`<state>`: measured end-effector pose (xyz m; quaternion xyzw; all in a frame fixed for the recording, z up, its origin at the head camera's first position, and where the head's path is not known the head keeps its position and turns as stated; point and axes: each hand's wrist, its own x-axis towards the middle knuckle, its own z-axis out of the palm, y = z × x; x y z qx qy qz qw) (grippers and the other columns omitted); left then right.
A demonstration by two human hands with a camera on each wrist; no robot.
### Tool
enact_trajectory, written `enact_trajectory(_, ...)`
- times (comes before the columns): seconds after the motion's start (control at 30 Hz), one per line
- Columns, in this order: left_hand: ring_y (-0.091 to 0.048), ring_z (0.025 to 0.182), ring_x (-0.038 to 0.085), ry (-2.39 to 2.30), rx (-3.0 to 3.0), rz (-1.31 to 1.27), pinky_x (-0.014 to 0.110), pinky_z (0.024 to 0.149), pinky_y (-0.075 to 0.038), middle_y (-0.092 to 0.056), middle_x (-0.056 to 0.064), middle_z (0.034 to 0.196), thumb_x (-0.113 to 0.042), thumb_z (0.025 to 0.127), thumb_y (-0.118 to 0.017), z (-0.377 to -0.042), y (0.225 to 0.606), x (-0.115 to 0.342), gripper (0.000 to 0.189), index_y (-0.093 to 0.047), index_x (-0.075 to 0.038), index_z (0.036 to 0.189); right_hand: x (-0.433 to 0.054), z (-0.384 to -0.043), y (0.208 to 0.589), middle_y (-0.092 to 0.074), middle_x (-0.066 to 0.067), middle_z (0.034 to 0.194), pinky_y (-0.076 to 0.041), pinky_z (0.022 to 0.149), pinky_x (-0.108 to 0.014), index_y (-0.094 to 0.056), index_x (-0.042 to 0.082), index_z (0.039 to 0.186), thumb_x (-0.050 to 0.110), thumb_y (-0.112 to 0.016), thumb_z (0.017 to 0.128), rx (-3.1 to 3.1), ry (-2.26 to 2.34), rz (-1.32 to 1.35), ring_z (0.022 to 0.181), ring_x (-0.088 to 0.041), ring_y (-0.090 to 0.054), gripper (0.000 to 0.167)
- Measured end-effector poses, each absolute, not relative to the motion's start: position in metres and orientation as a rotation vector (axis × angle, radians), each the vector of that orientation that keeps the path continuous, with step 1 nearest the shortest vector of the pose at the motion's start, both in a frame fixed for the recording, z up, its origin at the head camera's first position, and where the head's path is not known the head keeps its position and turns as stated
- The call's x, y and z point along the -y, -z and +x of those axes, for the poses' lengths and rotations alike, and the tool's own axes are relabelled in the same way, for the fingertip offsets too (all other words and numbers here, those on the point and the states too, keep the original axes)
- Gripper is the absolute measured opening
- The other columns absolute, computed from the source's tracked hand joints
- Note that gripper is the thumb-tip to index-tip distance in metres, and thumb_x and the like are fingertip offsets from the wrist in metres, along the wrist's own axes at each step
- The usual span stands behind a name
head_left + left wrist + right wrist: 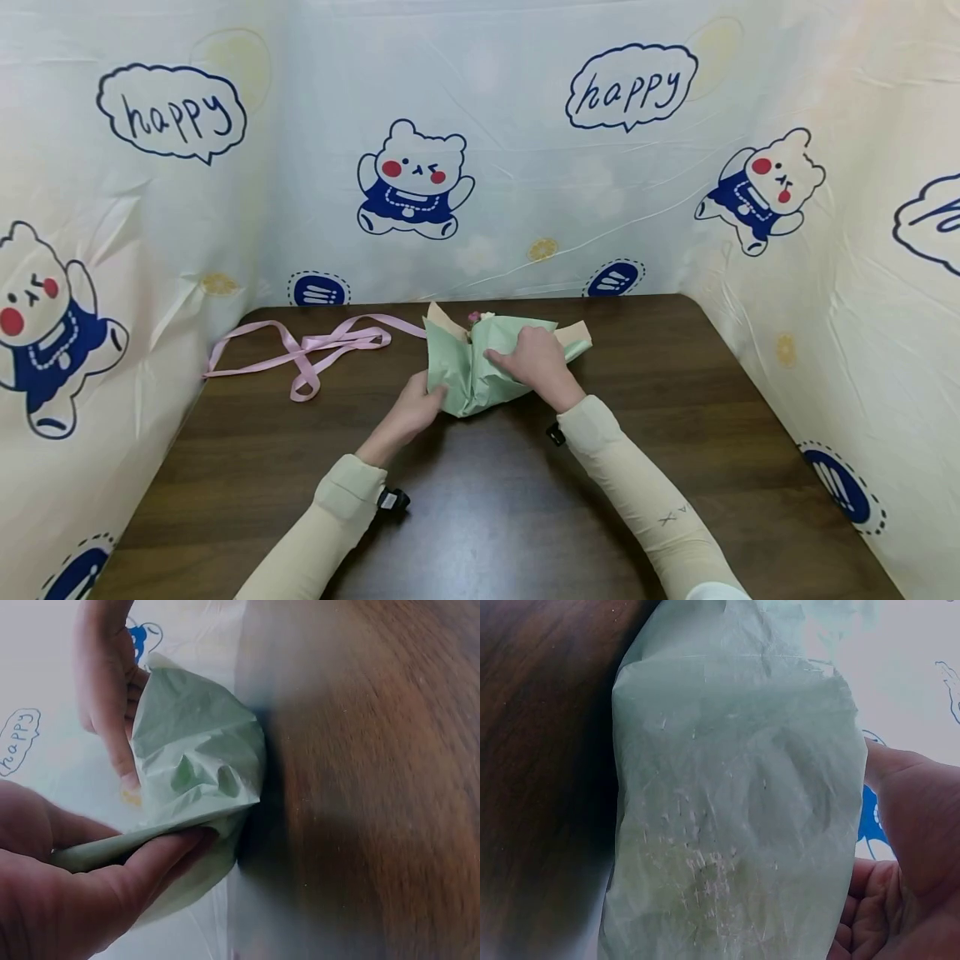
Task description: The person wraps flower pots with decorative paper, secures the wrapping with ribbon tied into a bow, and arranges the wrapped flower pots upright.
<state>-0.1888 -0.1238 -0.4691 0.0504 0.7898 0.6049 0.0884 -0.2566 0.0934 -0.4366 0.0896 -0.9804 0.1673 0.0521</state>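
1. Pink ribbon: lies looped on the tabletop, running up to the green paper.
2. Left hand: thumb and fingers pinch the paper's left edge.
3. Flowers: show above the paper, between both hands.
4. Right hand: fingers curled against the paper's upper right; grip cannot be determined.

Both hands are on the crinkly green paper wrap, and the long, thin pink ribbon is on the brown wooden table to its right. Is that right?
Not quite: the long, thin pink ribbon lies to the left of the crinkly green paper wrap, as the head view shows. It is on the brown wooden table, and the left hand and right hand are both on the wrap.
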Motion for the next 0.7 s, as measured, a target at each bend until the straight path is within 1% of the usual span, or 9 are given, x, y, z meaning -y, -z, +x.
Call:
enact_trajectory(0.07, -0.051, 0.079, 0.021, -1.828, -2.324, 0.128, 0.036, 0.075, -0.046, -0.051, 0.008, 0.085, -0.004, 0.107, -0.041, -0.189, 0.468, 0.125, 0.022, -0.057, 0.007, 0.116, -0.092, -0.256, 0.437, -0.048, -0.003, 0.051, -0.042, 0.043, -0.033, -0.045, 0.015, 0.055, 0.064, -0.07, 0.086, 2.981, -0.489, 0.279, 0.048, -0.019, -0.052, 0.063)
enact_trajectory(0.1, -0.052, 0.081, 0.021, -1.846, -2.313, 0.13, 0.037, 0.077, -0.047, -0.052, 0.009, 0.086, -0.004, 0.107, -0.039, -0.189, 0.468, 0.125, 0.023, -0.057, 0.007, 0.116, -0.092, -0.256, 0.437, -0.048, -0.003, 0.052, -0.043, 0.043, -0.034, -0.045, 0.014, 0.055, 0.064, -0.069, 0.086, 2.981, -0.481, 0.281, 0.048, -0.019, -0.052, 0.063)
enact_trajectory(0.2, -0.057, 0.096, 0.024, -1.879, -2.326, 0.158, 0.041, 0.088, -0.048, -0.061, 0.016, 0.101, -0.004, 0.107, -0.038, -0.187, 0.466, 0.121, 0.027, -0.058, 0.009, 0.12, -0.089, -0.256, 0.437, -0.051, -0.004, 0.053, -0.044, 0.044, -0.035, -0.047, 0.014, 0.056, 0.064, -0.068, 0.086, 2.989, -0.455, 0.285, 0.048, -0.019, -0.053, 0.063)
enact_trajectory(0.27, -0.058, 0.112, 0.028, -1.905, -2.329, 0.175, 0.045, 0.099, -0.046, -0.063, 0.022, 0.118, -0.004, 0.107, -0.038, -0.186, 0.464, 0.116, 0.032, -0.057, 0.01, 0.128, -0.088, -0.256, 0.437, -0.052, -0.005, 0.054, -0.045, 0.045, -0.035, -0.049, 0.013, 0.057, 0.065, -0.068, 0.086, 2.989, -0.44, 0.281, 0.049, -0.019, -0.053, 0.063)
enact_trajectory(0.3, -0.056, 0.121, 0.031, -1.921, -2.318, 0.183, 0.047, 0.105, -0.044, -0.062, 0.024, 0.127, -0.004, 0.107, -0.037, -0.185, 0.463, 0.113, 0.035, -0.055, 0.01, 0.133, -0.088, -0.256, 0.437, -0.053, -0.005, 0.054, -0.045, 0.045, -0.035, -0.05, 0.013, 0.057, 0.065, -0.068, 0.086, 2.991, -0.439, 0.276, 0.049, -0.019, -0.053, 0.062)
enact_trajectory(0.4, -0.042, 0.141, 0.036, -1.971, -2.257, 0.169, 0.053, 0.117, -0.033, -0.049, 0.026, 0.149, -0.006, 0.107, -0.035, -0.183, 0.458, 0.102, 0.044, -0.044, 0.009, 0.148, -0.086, -0.256, 0.436, -0.053, -0.006, 0.055, -0.044, 0.045, -0.035, -0.051, 0.012, 0.058, 0.065, -0.068, 0.087, 2.996, -0.431, 0.269, 0.049, -0.019, -0.053, 0.063)
enact_trajectory(0.5, -0.03, 0.148, 0.033, -2.041, -2.124, 0.141, 0.053, 0.121, -0.025, -0.033, 0.021, 0.161, -0.011, 0.106, -0.034, -0.181, 0.452, 0.09, 0.053, -0.028, 0.004, 0.157, -0.086, -0.256, 0.437, -0.053, -0.005, 0.056, -0.044, 0.045, -0.034, -0.051, 0.012, 0.058, 0.065, -0.067, 0.087, 3.0, -0.423, 0.271, 0.049, -0.019, -0.053, 0.063)
enact_trajectory(0.6, -0.015, 0.153, 0.032, -2.135, -1.925, 0.185, 0.052, 0.124, -0.014, -0.014, 0.018, 0.169, -0.014, 0.106, -0.029, -0.18, 0.45, 0.08, 0.06, -0.013, 0.003, 0.161, -0.086, -0.257, 0.438, -0.052, -0.005, 0.055, -0.043, 0.044, -0.034, -0.05, 0.012, 0.058, 0.066, -0.067, 0.087, 2.997, -0.425, 0.271, 0.049, -0.019, -0.053, 0.063)
enact_trajectory(0.7, 0.0, 0.155, 0.032, -2.163, -1.792, 0.237, 0.053, 0.125, -0.004, 0.003, 0.017, 0.17, -0.018, 0.105, -0.022, -0.177, 0.449, 0.077, 0.063, -0.001, 0.002, 0.161, -0.087, -0.256, 0.437, -0.049, -0.003, 0.052, -0.042, 0.045, -0.033, -0.049, 0.013, 0.056, 0.065, -0.069, 0.086, 2.988, -0.434, 0.273, 0.049, -0.019, -0.052, 0.064)
